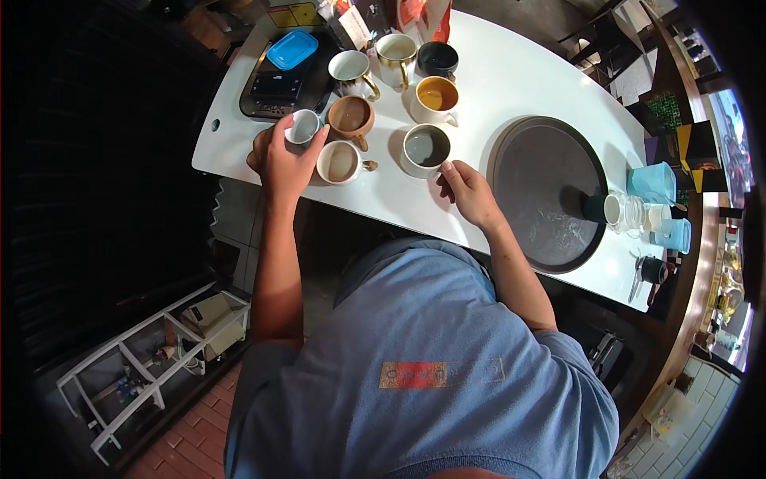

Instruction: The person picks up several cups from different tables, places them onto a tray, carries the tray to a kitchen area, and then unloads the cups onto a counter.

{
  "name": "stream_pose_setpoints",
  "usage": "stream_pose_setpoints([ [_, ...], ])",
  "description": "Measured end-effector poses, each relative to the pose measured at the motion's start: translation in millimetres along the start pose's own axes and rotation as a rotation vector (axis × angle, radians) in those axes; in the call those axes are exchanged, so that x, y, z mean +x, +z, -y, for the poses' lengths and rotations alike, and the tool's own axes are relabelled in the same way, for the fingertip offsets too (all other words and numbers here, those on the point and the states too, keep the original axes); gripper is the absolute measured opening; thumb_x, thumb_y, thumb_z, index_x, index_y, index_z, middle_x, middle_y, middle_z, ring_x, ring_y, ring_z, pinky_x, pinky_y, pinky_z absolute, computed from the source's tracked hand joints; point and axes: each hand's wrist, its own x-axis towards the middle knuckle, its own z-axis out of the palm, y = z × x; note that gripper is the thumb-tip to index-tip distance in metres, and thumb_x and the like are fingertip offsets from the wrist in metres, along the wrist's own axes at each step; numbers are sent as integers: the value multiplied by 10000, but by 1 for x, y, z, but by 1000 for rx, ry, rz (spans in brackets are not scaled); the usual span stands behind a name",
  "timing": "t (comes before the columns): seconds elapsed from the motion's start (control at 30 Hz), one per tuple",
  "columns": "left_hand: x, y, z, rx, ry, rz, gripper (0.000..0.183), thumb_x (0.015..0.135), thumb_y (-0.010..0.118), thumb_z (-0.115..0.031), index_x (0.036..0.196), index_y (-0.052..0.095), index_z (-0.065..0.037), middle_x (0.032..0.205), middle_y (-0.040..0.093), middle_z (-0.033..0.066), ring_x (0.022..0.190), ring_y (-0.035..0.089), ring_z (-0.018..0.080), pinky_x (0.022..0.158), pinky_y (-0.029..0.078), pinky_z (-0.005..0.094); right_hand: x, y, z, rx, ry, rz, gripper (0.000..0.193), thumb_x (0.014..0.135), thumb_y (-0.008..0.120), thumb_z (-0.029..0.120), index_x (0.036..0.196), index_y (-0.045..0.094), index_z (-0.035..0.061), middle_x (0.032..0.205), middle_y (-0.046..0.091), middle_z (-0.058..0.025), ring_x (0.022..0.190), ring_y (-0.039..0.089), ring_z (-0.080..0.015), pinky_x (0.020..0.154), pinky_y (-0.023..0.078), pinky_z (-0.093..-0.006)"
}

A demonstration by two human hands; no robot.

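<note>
My left hand [289,164] is closed around a small white cup [303,128], thumb and fingers on opposite sides of its rim. With the fingers of my right hand [472,193] I grip the handle side of a white mug [424,152] with a grey inside. Between the two hands stand a brown mug [351,117] and a cream mug [339,163] with a brown handle. Just behind the grey-lined mug is a white mug with a yellow-orange inside [436,95]. Whether the held cup and mug touch the table is hard to tell.
Farther back stand two white mugs with gold-brown handles [351,73] and a dark mug [438,59]. A blue lid [292,50] and a black scale [275,85] lie on a dark tray [254,104]. At right are a large round tray [542,184] and glass jars [629,214].
</note>
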Motion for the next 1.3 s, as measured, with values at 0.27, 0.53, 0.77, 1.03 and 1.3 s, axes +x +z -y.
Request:
stream_pose_setpoints([
  [0.27,-4,-20,10,-90,-17,-18,450,746,780,-332,1055,649,-34,994,671,97,981,605,257,861,458,378,21,23,-4,65,-26,3,384,1017,397,325,864,559,13,759,571,-35,660,525,-96,606,434,-250],
  [0.53,1,-26,24,-167,-25,41,454,747,782,-320,1059,645,-19,994,669,115,978,612,256,863,457,371,33,38,2,43,-26,-68,424,997,433,357,884,588,-21,778,612,-88,680,576,-140,669,462,-291],
  [0.77,10,-28,27,-251,8,76,441,754,780,-298,1057,644,-8,998,670,128,967,621,256,858,461,360,37,48,9,23,-29,-102,410,985,463,373,906,563,-17,790,620,-95,676,589,-142,654,469,-289],
  [1.03,18,-17,31,-338,56,46,435,728,798,-296,1023,648,-14,945,674,117,896,631,272,801,480,375,31,43,19,-135,-21,-301,447,921,550,435,953,500,-9,799,659,-186,692,655,-263,620,488,-351],
  [1.3,10,-28,16,-322,-56,-23,465,738,796,-288,1076,629,-15,972,664,115,932,613,269,821,470,377,76,-7,86,-502,-474,-654,361,791,714,319,941,621,5,888,637,-160,814,636,-308,710,505,-373],
])
